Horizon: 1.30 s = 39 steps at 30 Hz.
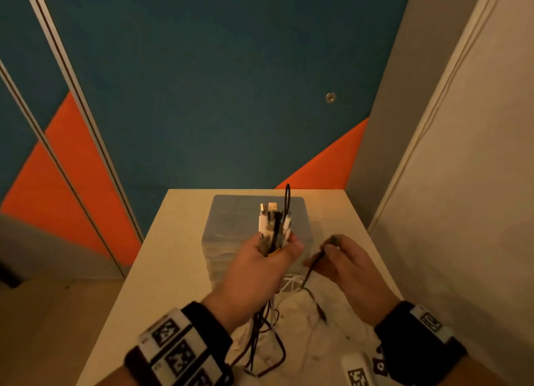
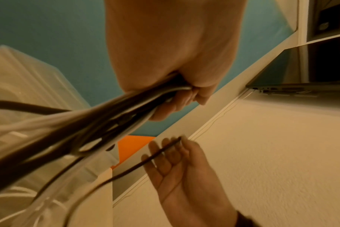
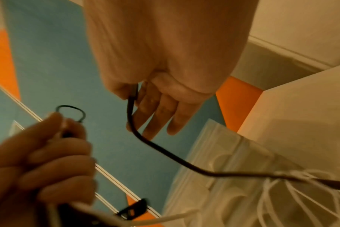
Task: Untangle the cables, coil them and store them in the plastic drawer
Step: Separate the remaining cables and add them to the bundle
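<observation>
- Gripping a bundle of cables (image 1: 274, 229) in a closed fist, the left hand (image 1: 260, 267) holds it upright above the table (image 1: 161, 255), plug ends sticking up past the knuckles.
- White and black plugs fan out at the top of the bundle, and one black loop (image 1: 287, 201) rises above them.
- Below the fist the cables hang down and spill into a loose tangle (image 1: 268, 342) on the near part of the table, black and white strands crossing each other.
- To the right, the right hand (image 1: 344, 261) pinches the end of a single black cable (image 1: 310, 273) between thumb and forefinger; the other fingers are loosely spread.
- From the right wrist view that cable (image 3: 161, 152) curves down from the fingers (image 3: 161, 110) and runs to a knot of white cables at the lower right.
- The two hands are near each other but not touching.
- A translucent plastic drawer unit (image 1: 231, 232) stands on the table just beyond the hands, toward the far side; whether any drawer is open I cannot tell.
- Behind the table is a teal wall with orange panels (image 1: 323, 166); a pale wall closes the right side.
- Both wrists wear dark bands with black-and-white marker tags (image 1: 170, 345).
</observation>
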Each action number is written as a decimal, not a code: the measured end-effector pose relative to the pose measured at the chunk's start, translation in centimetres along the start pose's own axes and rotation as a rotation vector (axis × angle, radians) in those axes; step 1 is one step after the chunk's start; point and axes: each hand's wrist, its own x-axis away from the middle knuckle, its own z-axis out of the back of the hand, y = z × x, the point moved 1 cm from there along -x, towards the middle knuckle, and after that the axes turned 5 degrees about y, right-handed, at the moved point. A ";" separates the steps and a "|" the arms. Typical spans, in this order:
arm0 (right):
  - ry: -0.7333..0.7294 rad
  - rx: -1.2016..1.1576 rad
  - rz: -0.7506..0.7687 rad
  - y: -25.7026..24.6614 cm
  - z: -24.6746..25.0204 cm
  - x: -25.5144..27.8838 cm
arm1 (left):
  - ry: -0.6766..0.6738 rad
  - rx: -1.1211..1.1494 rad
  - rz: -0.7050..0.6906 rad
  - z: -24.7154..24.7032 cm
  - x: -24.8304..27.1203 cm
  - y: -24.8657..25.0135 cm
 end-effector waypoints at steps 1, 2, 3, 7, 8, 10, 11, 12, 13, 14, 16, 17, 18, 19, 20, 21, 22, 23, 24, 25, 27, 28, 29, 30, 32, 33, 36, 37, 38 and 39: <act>0.004 0.014 0.031 -0.4 -0.3 -0.1 | 0.012 -0.004 -0.008 -0.5 -0.2 0.0; 0.007 0.043 0.068 -0.8 -0.6 -0.2 | 0.026 -0.005 -0.022 -0.9 -0.3 0.1; -0.002 0.073 0.106 -1.0 -0.9 -0.3 | 0.037 0.005 -0.038 -1.3 -0.5 0.1; -0.061 0.073 0.196 -1.7 -2.2 -0.1 | 0.054 0.048 -0.095 -2.5 -0.5 0.4; -0.058 0.066 0.212 -1.8 -2.4 0.0 | 0.058 0.053 -0.103 -2.7 -0.4 0.4; -0.063 0.045 0.228 -1.9 -2.8 0.3 | 0.060 0.066 -0.111 -3.0 -0.3 0.4; -0.068 0.028 0.225 -1.9 -3.0 0.4 | 0.055 0.076 -0.106 -3.0 -0.2 0.4; -0.073 0.013 0.218 -1.9 -3.1 0.5 | 0.050 0.090 -0.092 -3.0 -0.2 0.4; -0.080 0.003 0.208 -1.9 -3.1 0.6 | 0.041 0.108 -0.071 -3.0 -0.2 0.4; -0.093 -0.001 0.196 -1.9 -3.2 0.8 | 0.033 0.126 -0.055 -2.9 -0.3 0.3; -0.145 0.000 0.173 -1.6 -3.3 1.2 | 0.025 0.148 -0.047 -2.5 -0.4 0.4; -0.175 0.009 0.164 -1.3 -3.3 1.5 | 0.034 0.144 -0.041 -2.2 -0.5 0.5; -0.201 0.034 0.155 -0.9 -3.3 1.9 | 0.055 0.142 -0.035 -1.9 -0.5 0.7; -0.228 0.070 0.149 -0.5 -3.3 2.2 | 0.077 0.157 -0.023 -1.5 -0.7 0.9; -0.249 0.115 0.147 0.2 -3.2 2.5 | 0.088 0.199 -0.007 -1.2 -0.8 1.2; -0.260 0.159 0.149 0.9 -3.1 2.7 | 0.091 0.255 0.008 -0.9 -1.0 1.5; -0.254 0.206 0.152 1.6 -3.0 2.8 | 0.091 0.310 0.015 -0.7 -1.1 1.8; -0.245 0.270 0.157 2.3 -2.8 2.9 | 0.098 0.345 0.017 -0.5 -1.1 2.2; -0.246 0.353 0.161 3.0 -2.6 2.9 | 0.107 0.358 0.015 -0.3 -1.2 2.5; -0.268 0.436 0.152 3.7 -2.3 3.0 | 0.110 0.365 0.013 -0.1 -1.2 2.7; -0.328 0.516 0.098 5.0 -2.1 3.4 | 0.095 0.374 0.017 0.3 -1.3 3.2; -0.347 0.528 0.073 5.5 -2.0 3.7 | 0.077 0.373 0.018 0.5 -1.3 3.4; -0.351 0.543 0.070 5.8 -2.0 3.9 | 0.061 0.356 0.015 0.7 -1.2 3.7; -0.337 0.564 0.079 6.2 -1.9 4.0 | 0.049 0.331 0.004 0.8 -1.2 3.9; -0.279 0.613 0.134 6.8 -1.9 4.0 | 0.034 0.276 -0.036 0.9 -1.1 4.0; -0.247 0.648 0.177 6.9 -2.0 4.0 | 0.036 0.240 -0.055 1.0 -1.1 4.0; -0.196 0.681 0.252 6.8 -2.2 4.0 | 0.057 0.143 -0.076 1.3 -1.0 4.1; -0.186 0.651 0.246 6.5 -2.3 4.0 | 0.055 0.131 -0.078 1.6 -0.9 4.3; -0.182 0.605 0.215 6.5 -2.3 3.9 | 0.049 0.125 -0.084 1.8 -0.9 4.6; -0.215 0.554 0.155 6.7 -2.2 3.9 | 0.043 0.123 -0.099 2.1 -0.8 4.9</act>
